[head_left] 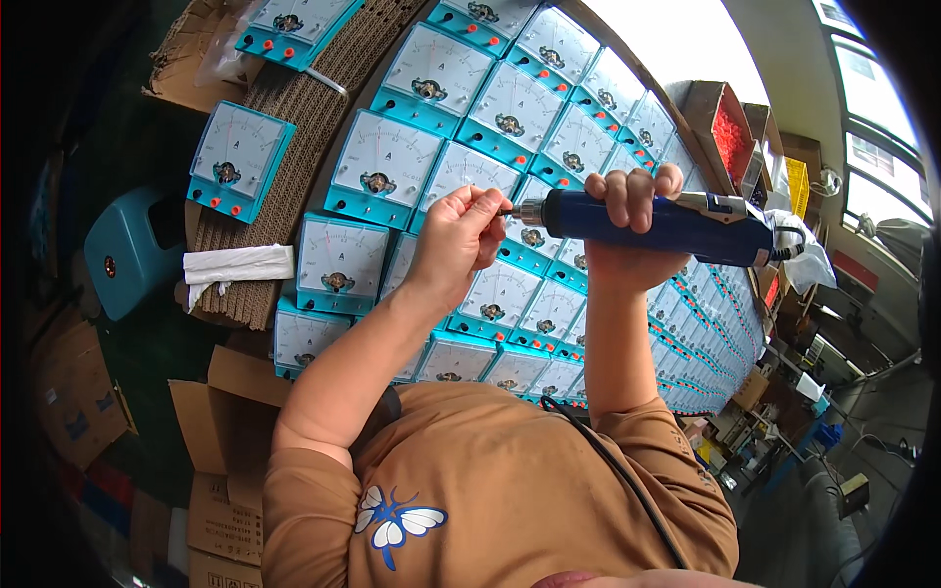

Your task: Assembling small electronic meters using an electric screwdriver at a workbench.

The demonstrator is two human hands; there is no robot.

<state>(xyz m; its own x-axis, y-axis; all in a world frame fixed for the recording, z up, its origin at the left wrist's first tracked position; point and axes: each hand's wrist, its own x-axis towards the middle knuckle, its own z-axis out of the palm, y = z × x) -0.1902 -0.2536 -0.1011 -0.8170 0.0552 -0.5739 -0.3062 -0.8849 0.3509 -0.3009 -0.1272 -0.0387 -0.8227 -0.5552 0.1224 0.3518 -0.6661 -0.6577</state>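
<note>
- Two hands meet at frame centre over rows of teal panel meters (387, 162).
- Right hand (627, 211) is wrapped around a blue electric screwdriver (652, 220), held level.
- Left hand (461, 235) pinches the screwdriver's bit (508, 211) with its fingertips.
- Folded white cloth (238, 265) lies at left on corrugated cardboard (294, 103).

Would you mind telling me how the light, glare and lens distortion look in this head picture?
Head view: daylight blows out the window area to plain white; the rows of teal meters bend toward the rim, whose corners go black; the left hand and the blue power screwdriver in the right hand are sharp and evenly lit, without hard shadows.
</note>
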